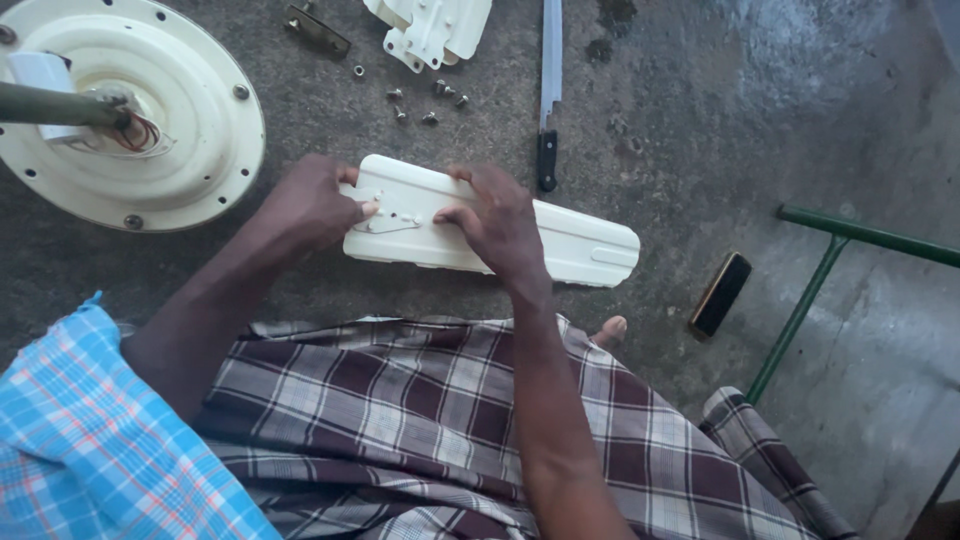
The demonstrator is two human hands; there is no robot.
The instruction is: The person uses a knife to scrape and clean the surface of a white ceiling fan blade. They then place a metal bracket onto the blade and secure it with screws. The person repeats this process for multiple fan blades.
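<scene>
blade: we see a cream ceiling-fan blade (490,228) lying flat on the concrete floor (760,130), just ahead of the checked cloth over the lap (420,400)
left hand (310,205): curled around the blade's near end, thumb on top beside the mounting holes, gripping it
right hand (500,222): pressed on the blade's top, fingers spread; it holds nothing closed
fan motor (130,110): round cream housing at upper left, wires showing at the rod
screws (425,100): loose, scattered beyond the blade
knife (549,90): beside the screws, black handle nearest the blade
phone (721,293): dark, well to the right
</scene>
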